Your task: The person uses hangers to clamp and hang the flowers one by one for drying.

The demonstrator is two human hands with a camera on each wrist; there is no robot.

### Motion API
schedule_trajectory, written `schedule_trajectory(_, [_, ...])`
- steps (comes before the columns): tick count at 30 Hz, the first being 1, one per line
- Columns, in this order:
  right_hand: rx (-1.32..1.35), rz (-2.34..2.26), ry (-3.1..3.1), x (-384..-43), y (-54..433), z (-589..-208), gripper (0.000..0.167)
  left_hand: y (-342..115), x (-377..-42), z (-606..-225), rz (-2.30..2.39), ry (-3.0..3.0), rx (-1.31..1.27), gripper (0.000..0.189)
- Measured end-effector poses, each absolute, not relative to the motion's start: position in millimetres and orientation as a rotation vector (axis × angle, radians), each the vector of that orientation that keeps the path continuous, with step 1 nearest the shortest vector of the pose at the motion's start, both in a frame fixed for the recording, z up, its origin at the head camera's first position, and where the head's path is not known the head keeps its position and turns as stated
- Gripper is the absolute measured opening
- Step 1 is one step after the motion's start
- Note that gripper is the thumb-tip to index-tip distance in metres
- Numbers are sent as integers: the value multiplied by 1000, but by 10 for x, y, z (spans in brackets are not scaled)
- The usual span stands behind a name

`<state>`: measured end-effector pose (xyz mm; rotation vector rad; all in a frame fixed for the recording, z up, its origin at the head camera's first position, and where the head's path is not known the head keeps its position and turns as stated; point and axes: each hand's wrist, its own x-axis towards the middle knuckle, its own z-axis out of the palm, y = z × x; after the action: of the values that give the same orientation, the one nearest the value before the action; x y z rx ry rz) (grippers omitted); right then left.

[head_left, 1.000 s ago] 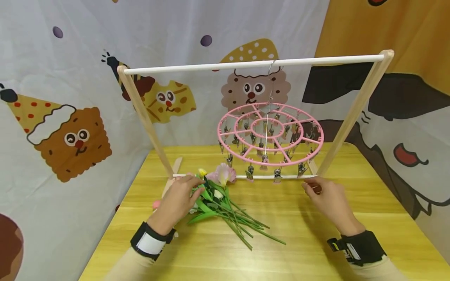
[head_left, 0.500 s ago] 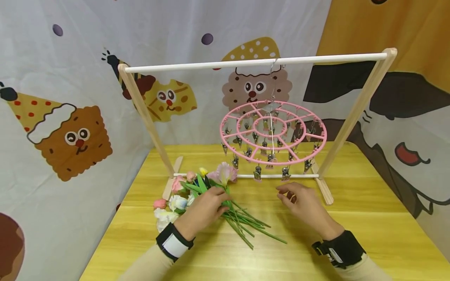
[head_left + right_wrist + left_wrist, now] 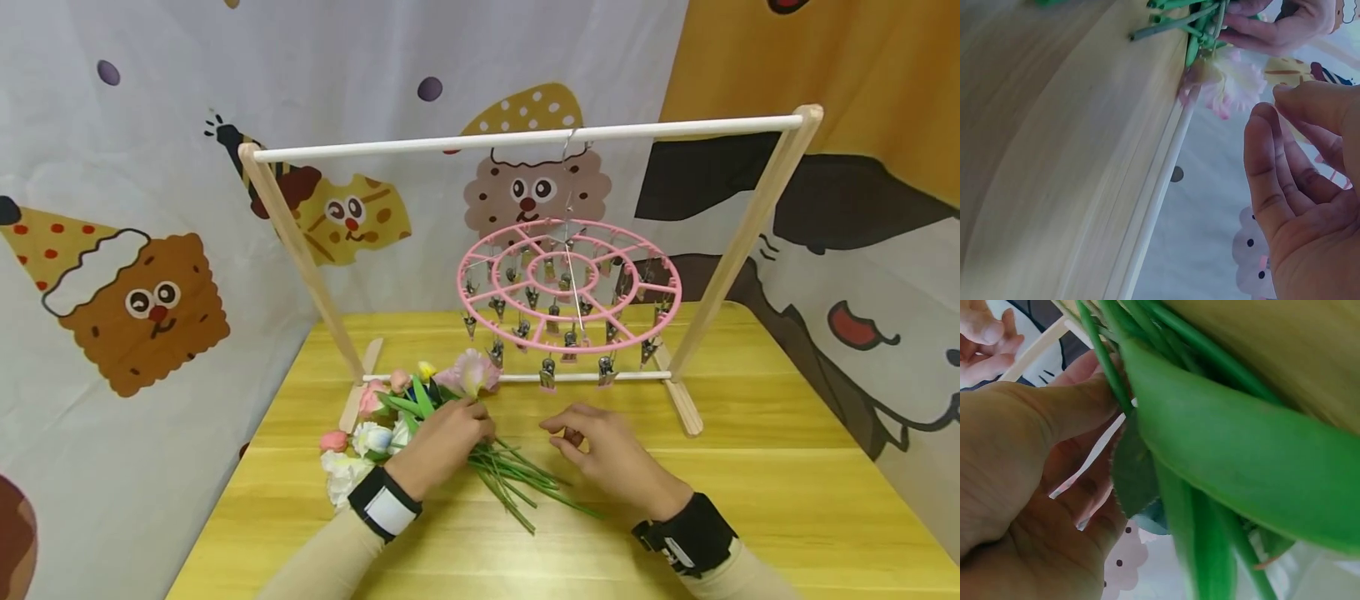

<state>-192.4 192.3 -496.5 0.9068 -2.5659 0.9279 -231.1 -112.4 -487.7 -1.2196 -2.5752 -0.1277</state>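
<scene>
A bunch of artificial flowers with green stems (image 3: 513,485) lies on the table, its heads at the left and cut ends toward the front right. My left hand (image 3: 450,437) is over the bunch, with thumb and fingers around a thin stem; a broad green leaf (image 3: 1241,444) hides part of the grip in the left wrist view. A pale pink flower (image 3: 470,372) lies just beyond that hand. To the right of the stems, my right hand (image 3: 611,458) hovers with fingers loosely bent; nothing shows between its thumb and fingers (image 3: 1260,150).
A pink round clip hanger (image 3: 460,279) with several metal clips hangs from the white top bar (image 3: 420,146) of a wooden stand, behind the hands. The stand's right foot (image 3: 684,408) and a low white bar sit on the table (image 3: 810,500). White flowers (image 3: 345,473) lie at the left.
My left hand has moved right from the flower heads onto the stems and taken hold there. The right hand has come left from the stand's right foot toward the stems.
</scene>
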Motion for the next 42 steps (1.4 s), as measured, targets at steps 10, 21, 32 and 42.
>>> schedule_trajectory(10, [933,1001,-2569,-1906,1848,-4942,31,-1113,-2343,-4891,-73,-2565,-1211,11])
schedule_trajectory(21, [891,1054,-2502,-1885,1844,-4917,36,-1082,-2403,-4731,-267,-2425,-1209,32])
schedule_trajectory(32, [927,1117,-2362,-1855,1757,-4866,33,-1080,-2301,-4584,-558,-2288,-1187,24])
schedule_trajectory(42, [895,1110,-2286,-1840,1679,-4816,36,-1047,-2202,-4446,-754,-2193,-1155,14])
